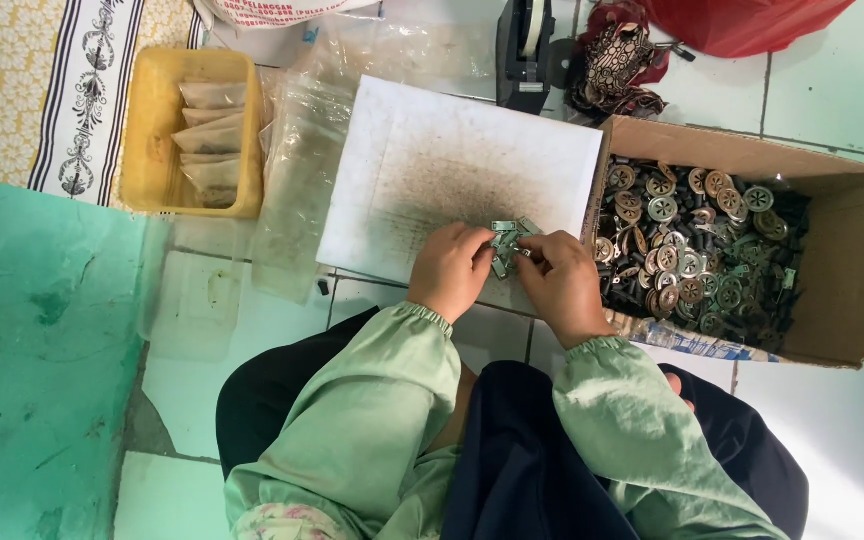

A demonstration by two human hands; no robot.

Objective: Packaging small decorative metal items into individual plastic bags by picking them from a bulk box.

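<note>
While sitting on the tiled floor (832,440), the person is working both hands together at the near edge of a smudged white board (432,170), toward its 5 o'clock corner. The left hand (452,268) is curling closed around a small cluster of greenish metal pieces (508,240), and the right hand (557,282) is pinching the same cluster from the other side, fingers bent tight; how the pieces fit together is too small to tell. By the look of it, this is the stage of gathering or joining small parts in the fingers. At 3 o'clock from the hands a cardboard box (852,270) is holding a heap of round metal discs and dark parts (697,250). At 10 o'clock a yellow tray (152,130) is carrying filled clear bags (210,130), with loose plastic bags (297,190) lying beside it. Any further handling, I judge, is calling for a steady two-handed pinch so nothing slips.
</note>
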